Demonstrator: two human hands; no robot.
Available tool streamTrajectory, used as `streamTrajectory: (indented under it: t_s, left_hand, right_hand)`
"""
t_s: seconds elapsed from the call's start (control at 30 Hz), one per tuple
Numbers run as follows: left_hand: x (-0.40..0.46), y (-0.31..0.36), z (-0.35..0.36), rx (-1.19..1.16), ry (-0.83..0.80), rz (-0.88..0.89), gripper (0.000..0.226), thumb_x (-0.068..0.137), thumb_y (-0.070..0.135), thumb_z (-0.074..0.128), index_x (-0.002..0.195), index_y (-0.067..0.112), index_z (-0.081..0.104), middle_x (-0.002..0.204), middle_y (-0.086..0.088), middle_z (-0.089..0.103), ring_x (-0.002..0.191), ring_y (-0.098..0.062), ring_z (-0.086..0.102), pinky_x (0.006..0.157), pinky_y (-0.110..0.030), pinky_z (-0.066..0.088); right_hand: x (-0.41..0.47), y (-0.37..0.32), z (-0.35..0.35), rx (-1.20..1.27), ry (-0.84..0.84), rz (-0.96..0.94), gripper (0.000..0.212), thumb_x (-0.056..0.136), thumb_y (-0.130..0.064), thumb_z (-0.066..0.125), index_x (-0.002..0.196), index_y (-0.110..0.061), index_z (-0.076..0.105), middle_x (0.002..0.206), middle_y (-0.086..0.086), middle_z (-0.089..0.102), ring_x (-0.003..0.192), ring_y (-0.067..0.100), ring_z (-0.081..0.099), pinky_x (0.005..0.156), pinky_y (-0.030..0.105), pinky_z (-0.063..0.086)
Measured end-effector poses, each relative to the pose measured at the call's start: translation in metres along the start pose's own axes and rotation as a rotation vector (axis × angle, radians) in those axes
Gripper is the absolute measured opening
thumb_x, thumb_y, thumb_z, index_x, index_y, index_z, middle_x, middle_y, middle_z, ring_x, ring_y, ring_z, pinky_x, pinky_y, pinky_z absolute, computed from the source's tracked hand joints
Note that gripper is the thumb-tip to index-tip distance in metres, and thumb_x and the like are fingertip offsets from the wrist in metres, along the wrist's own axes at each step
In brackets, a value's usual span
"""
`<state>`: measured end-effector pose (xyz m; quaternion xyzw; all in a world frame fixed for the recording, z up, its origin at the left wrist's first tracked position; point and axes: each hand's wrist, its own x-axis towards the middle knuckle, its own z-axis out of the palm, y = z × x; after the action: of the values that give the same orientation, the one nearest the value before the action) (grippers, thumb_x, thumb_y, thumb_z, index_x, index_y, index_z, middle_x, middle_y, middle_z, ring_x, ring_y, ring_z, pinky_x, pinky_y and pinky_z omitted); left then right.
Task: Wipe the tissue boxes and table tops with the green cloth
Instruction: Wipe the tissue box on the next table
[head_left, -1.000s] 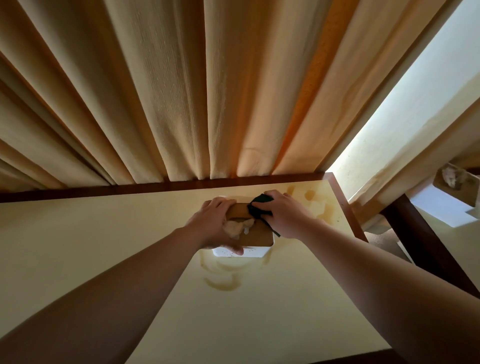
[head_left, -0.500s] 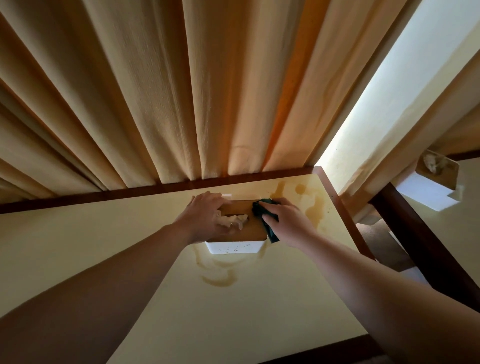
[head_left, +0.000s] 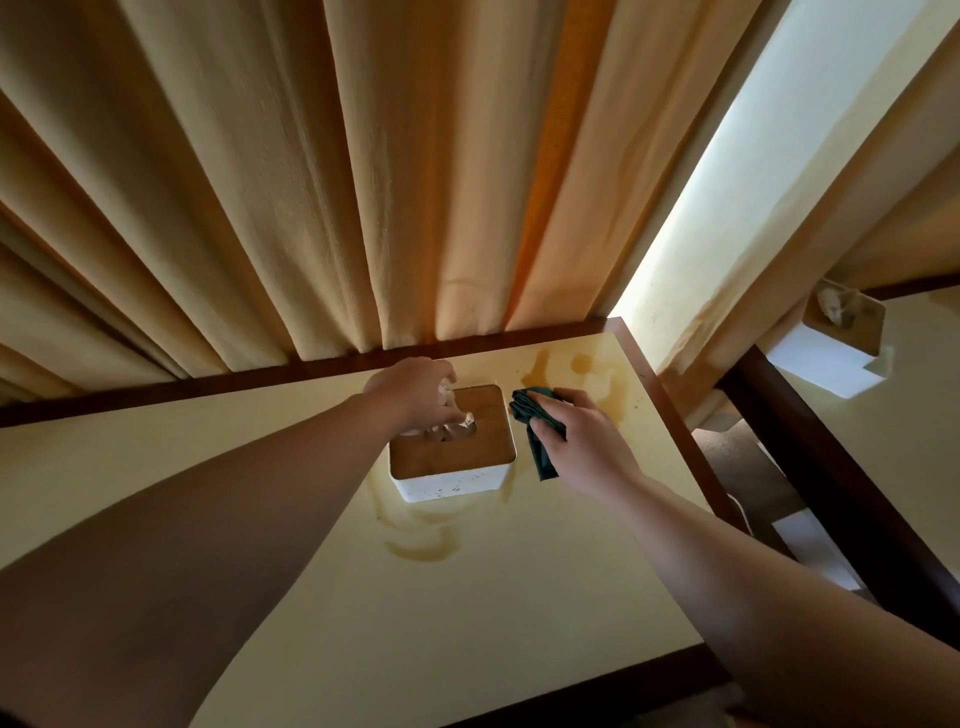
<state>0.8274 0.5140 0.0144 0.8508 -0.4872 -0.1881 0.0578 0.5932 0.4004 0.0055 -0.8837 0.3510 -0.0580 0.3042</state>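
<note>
A white tissue box (head_left: 451, 480) with a wooden lid stands on the pale yellow table top (head_left: 467, 597), near its far right corner. My left hand (head_left: 413, 395) reaches over the box's far left corner, its fingers curled at the tissue that sticks out of the lid slot. My right hand (head_left: 584, 441) grips the bunched green cloth (head_left: 535, 423) just to the right of the box, against or close to its right side. A second white tissue box (head_left: 836, 345) stands on another table at the right.
Brownish liquid stains (head_left: 582, 371) mark the table by the far right corner and in front of the box. Beige curtains (head_left: 337, 182) hang right behind the table's dark wooden rim (head_left: 208, 382). A gap with a dark table edge (head_left: 831, 478) separates the two tables.
My right hand with the green cloth has slid off the box's lid to its right side. My left hand has shifted from holding the lid's left part toward the tissue at the far corner.
</note>
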Motion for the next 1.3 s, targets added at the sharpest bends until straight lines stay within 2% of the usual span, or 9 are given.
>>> streamTrajectory:
  t_s: [0.1,0.2,0.33,0.43,0.57,0.7,0.87,1.1,1.3]
  left_hand:
    - [-0.002,-0.001,0.001,-0.012,0.002,-0.069,0.059,0.082,0.067,0.072,0.126,0.029,0.061,0.117,0.001,0.066,0.105,-0.022,0.063,0.083,-0.035,0.053]
    - [-0.010,-0.006,0.005,-0.131,0.031,-0.158,0.039,0.083,0.069,0.067,0.106,0.040,0.057,0.094,0.013,0.064,0.087,-0.014,0.065,0.077,-0.031,0.056]
    - [-0.019,-0.013,0.010,-0.180,0.063,-0.239,0.042,0.080,0.073,0.065,0.103,0.038,0.059,0.084,0.012,0.069,0.075,-0.009,0.065,0.066,-0.028,0.054]
    - [-0.019,-0.013,0.010,-0.146,0.035,-0.300,0.049,0.076,0.079,0.063,0.095,0.034,0.055,0.084,0.008,0.068,0.079,-0.013,0.062,0.065,-0.029,0.050]
    - [-0.017,-0.014,0.012,-0.137,0.015,-0.308,0.054,0.075,0.083,0.062,0.097,0.033,0.055,0.091,0.006,0.066,0.085,-0.017,0.062,0.073,-0.032,0.054]
    - [-0.014,-0.017,0.015,-0.145,0.030,-0.300,0.058,0.073,0.084,0.062,0.098,0.033,0.055,0.090,0.006,0.067,0.085,-0.017,0.063,0.074,-0.032,0.055]
    - [-0.012,-0.021,0.019,-0.182,0.035,-0.292,0.060,0.069,0.084,0.065,0.098,0.033,0.056,0.090,0.007,0.067,0.084,-0.017,0.064,0.077,-0.036,0.058]
    - [-0.009,-0.027,0.023,-0.213,0.006,-0.254,0.064,0.069,0.085,0.064,0.108,0.035,0.053,0.095,0.008,0.067,0.087,-0.017,0.064,0.077,-0.035,0.057]
    - [-0.008,-0.026,0.020,-0.195,-0.023,-0.237,0.068,0.066,0.087,0.065,0.101,0.030,0.052,0.091,0.006,0.067,0.085,-0.017,0.063,0.079,-0.038,0.058]
  right_hand:
    - [0.000,0.004,-0.006,0.007,0.001,0.016,0.045,0.108,-0.037,0.050,0.153,-0.029,0.050,0.152,-0.004,0.043,0.129,0.023,0.051,0.101,0.039,0.054]
    - [0.003,0.000,-0.005,0.000,-0.011,0.002,0.045,0.109,-0.036,0.049,0.153,-0.031,0.050,0.152,-0.005,0.042,0.130,0.022,0.050,0.101,0.039,0.054]
    - [0.014,-0.019,0.006,-0.065,-0.021,-0.030,0.046,0.109,-0.039,0.046,0.154,-0.035,0.046,0.157,-0.004,0.038,0.137,0.024,0.045,0.104,0.044,0.052]
    - [0.025,-0.037,0.017,-0.152,-0.056,-0.025,0.046,0.109,-0.043,0.042,0.155,-0.040,0.043,0.161,-0.004,0.033,0.142,0.025,0.038,0.107,0.041,0.048]
    - [0.025,-0.046,0.035,-0.241,-0.118,-0.032,0.049,0.108,-0.045,0.043,0.157,-0.039,0.040,0.164,0.001,0.029,0.142,0.031,0.037,0.110,0.045,0.047]
    - [0.003,-0.043,0.043,-0.254,-0.095,-0.046,0.050,0.108,-0.048,0.044,0.157,-0.038,0.040,0.166,0.001,0.020,0.142,0.031,0.034,0.112,0.046,0.047]
    - [-0.039,-0.049,0.051,-0.239,-0.168,-0.144,0.050,0.108,-0.050,0.041,0.156,-0.036,0.042,0.166,0.000,0.017,0.146,0.029,0.030,0.120,0.047,0.038]
    - [-0.042,-0.050,0.050,-0.326,-0.153,-0.202,0.048,0.108,-0.050,0.039,0.154,-0.039,0.046,0.164,-0.001,0.025,0.137,0.026,0.038,0.111,0.043,0.047]
    - [0.016,-0.039,0.036,-0.346,-0.090,-0.108,0.048,0.107,-0.049,0.045,0.154,-0.037,0.046,0.162,-0.001,0.027,0.141,0.030,0.038,0.107,0.045,0.052]
